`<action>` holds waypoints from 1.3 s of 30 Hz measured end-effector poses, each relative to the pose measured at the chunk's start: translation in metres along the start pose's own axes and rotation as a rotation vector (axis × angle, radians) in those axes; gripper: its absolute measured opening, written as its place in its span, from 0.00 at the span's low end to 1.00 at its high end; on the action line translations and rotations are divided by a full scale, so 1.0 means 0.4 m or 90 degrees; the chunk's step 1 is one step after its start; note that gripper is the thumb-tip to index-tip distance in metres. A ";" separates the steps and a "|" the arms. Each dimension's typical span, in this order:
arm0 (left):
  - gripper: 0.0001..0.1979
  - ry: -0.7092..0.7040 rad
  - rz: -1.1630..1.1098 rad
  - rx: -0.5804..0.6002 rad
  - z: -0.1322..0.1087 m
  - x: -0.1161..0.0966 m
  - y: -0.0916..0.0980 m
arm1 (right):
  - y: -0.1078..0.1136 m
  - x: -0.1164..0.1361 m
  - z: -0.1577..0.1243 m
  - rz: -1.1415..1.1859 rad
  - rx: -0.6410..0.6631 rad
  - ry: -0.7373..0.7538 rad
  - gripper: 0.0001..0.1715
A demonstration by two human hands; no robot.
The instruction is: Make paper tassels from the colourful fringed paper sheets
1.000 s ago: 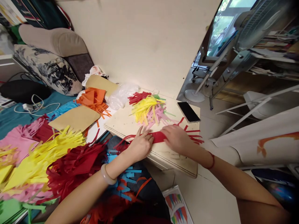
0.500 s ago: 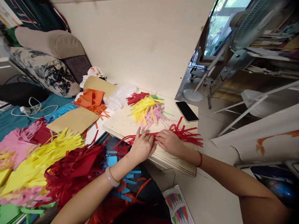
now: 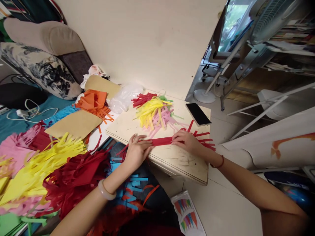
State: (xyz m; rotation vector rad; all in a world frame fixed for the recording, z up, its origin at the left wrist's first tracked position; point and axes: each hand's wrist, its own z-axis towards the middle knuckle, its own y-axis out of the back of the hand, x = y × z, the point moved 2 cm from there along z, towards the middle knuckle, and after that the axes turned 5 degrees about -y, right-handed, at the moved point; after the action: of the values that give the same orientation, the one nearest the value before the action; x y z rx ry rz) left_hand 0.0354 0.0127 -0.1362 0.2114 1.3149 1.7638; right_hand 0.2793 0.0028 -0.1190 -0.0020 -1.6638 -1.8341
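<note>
Head view: from my remote post I observed both hands working over a cream tabletop (image 3: pixel 169 157). A red paper band (image 3: pixel 161 141) lay flat and narrow across it, near its front edge, stretched between the two hands. The left hand (image 3: pixel 137 149) held the band's left end, its fingertips closed on the paper with the thumb just beneath them. The right hand (image 3: pixel 188 142) pinched the other end between thumb and fingers, with little gap that I could make out. Beyond the right hand, red cut strips (image 3: pixel 208 141) fanned out toward the tabletop's right edge.

Behind the band I noted a loose heap: a yellow tassel (image 3: pixel 149 109) in the middle, a pink tassel (image 3: pixel 163 118) beside it and a red tassel (image 3: pixel 142 100) at its back. A dark phone (image 3: pixel 199 114) lay on the tabletop's right side, near the strips. Well to the left were yellow fringed paper (image 3: pixel 49 167), a dark red fringed pile (image 3: pixel 78 177) and a tan sheet (image 3: pixel 73 124).
</note>
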 end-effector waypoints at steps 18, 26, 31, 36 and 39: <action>0.07 0.090 0.099 0.025 0.052 0.011 -0.007 | 0.004 0.031 0.040 -0.279 0.034 -0.181 0.13; 0.13 -0.114 0.198 0.076 0.044 -0.035 -0.006 | -0.100 0.136 -0.011 -0.291 -0.017 0.093 0.30; 0.11 -0.207 0.246 0.114 0.056 -0.053 0.006 | -0.105 0.090 -0.068 -0.291 -0.002 0.048 0.31; 0.10 -0.281 0.314 0.160 0.103 -0.071 -0.003 | -0.041 0.052 -0.068 -0.341 -0.026 0.034 0.22; 0.10 -0.302 0.334 0.154 0.119 -0.079 -0.011 | -0.028 0.077 -0.021 -0.324 -0.064 0.048 0.15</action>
State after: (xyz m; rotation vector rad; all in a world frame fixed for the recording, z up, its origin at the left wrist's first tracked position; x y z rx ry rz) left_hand 0.0848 0.0221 -0.1085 1.1253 1.1752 1.8054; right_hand 0.2536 -0.0188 -0.1176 0.4818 -1.6162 -2.2525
